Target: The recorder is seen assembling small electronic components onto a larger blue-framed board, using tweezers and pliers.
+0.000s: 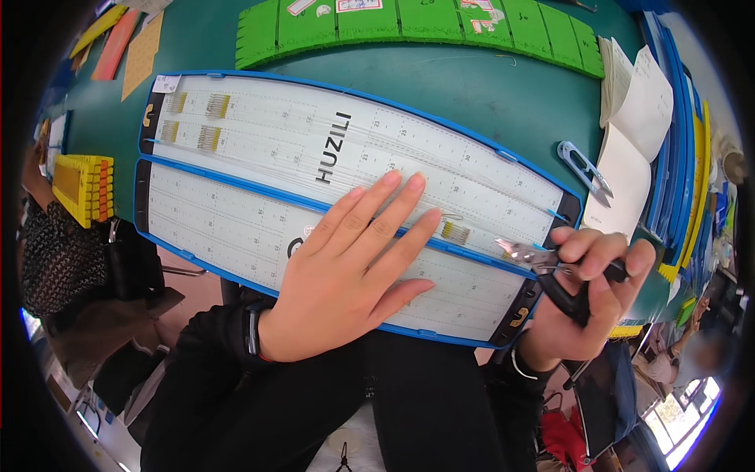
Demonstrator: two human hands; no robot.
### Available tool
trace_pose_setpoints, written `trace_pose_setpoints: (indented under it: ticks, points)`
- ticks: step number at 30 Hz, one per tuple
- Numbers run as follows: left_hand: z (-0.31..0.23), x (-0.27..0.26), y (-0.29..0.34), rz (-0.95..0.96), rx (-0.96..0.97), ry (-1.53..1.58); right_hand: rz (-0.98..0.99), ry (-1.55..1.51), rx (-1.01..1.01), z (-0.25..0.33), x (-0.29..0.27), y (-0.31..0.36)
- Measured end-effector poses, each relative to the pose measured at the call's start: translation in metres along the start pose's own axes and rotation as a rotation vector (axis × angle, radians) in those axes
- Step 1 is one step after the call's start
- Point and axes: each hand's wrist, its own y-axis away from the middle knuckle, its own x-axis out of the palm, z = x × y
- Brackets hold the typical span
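An open, long, blue-edged box [515, 189] with white ruled inner panels lies across the table in front of me. Clear lines run lengthwise over its far panel. My left hand [354, 275] lies flat across its middle, fingers outstretched and holding nothing. Small fish hooks [454, 231] with yellow bits sit just right of those fingertips; more rows of hooks [208, 138] show at the left end. Over the box's right end, my right hand [594, 303] grips small black-handled side cutters [525, 254], jaws pointing left above the panel. Whether their jaws touch a line is too small to tell.
Thread snips [583, 171] lie right of the box, beside an open notebook [641, 110]. A green slotted foam board [425, 27] spans the far side. Blue and yellow cases [676, 157] stand at the right. A yellow rack [82, 189] and another person's sleeve [63, 252] are at the left.
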Motion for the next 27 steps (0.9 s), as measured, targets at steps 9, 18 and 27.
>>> trace_pose_setpoints:
  ticks: [9, 18, 27]
  points:
    - [0.001, 0.002, 0.001, -0.02, 0.0, -0.03, -0.086, 0.217, 0.075, -0.013, 0.022, -0.01]
    - [0.0, 0.002, 0.0, -0.02, -0.007, -0.044, -0.095, 0.244, 0.086, -0.013, 0.022, -0.01]
    - [0.001, 0.004, 0.0, -0.032, -0.005, -0.041, -0.051, 0.227, 0.101, -0.013, 0.021, -0.01]
